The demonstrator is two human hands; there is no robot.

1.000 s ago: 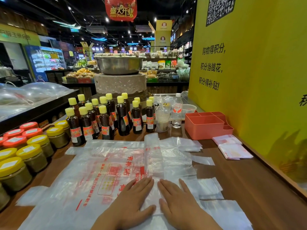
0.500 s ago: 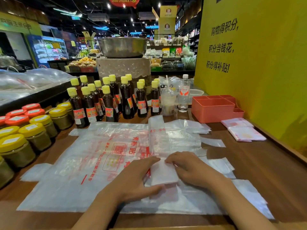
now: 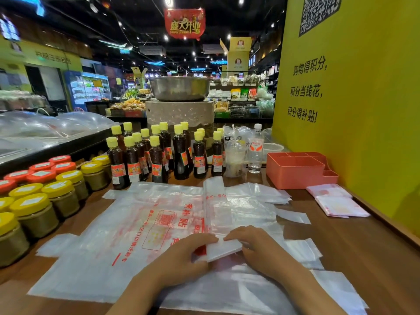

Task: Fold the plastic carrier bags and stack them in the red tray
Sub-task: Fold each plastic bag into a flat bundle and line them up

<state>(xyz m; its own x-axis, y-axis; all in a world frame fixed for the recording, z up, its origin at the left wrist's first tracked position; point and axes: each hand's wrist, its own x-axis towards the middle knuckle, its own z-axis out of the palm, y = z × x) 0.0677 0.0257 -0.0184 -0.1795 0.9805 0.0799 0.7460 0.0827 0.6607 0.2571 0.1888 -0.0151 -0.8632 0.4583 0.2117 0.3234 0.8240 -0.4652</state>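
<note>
A long narrow strip of folded clear plastic bag (image 3: 216, 201) runs away from me over a pile of flat bags with red print (image 3: 145, 226). Its near end is doubled over into a small white packet (image 3: 223, 248). My left hand (image 3: 181, 258) grips the packet's left edge with curled fingers. My right hand (image 3: 256, 246) holds its right edge, fingers bent over the fold. The red tray (image 3: 295, 171) with compartments stands at the back right and looks empty. Two folded bags (image 3: 336, 202) lie on the counter just in front of it.
Dark sauce bottles with yellow caps (image 3: 159, 153) line the back of the wooden counter (image 3: 363, 258). Jars with yellow and red lids (image 3: 43, 196) crowd the left side. A drink cup (image 3: 235, 160) and water bottle (image 3: 255, 148) stand beside the tray. A yellow wall (image 3: 354, 110) borders the right.
Both hands went from pressing flat on the strip's near end to folding that end over. The folded packet now sits between their curled fingers.
</note>
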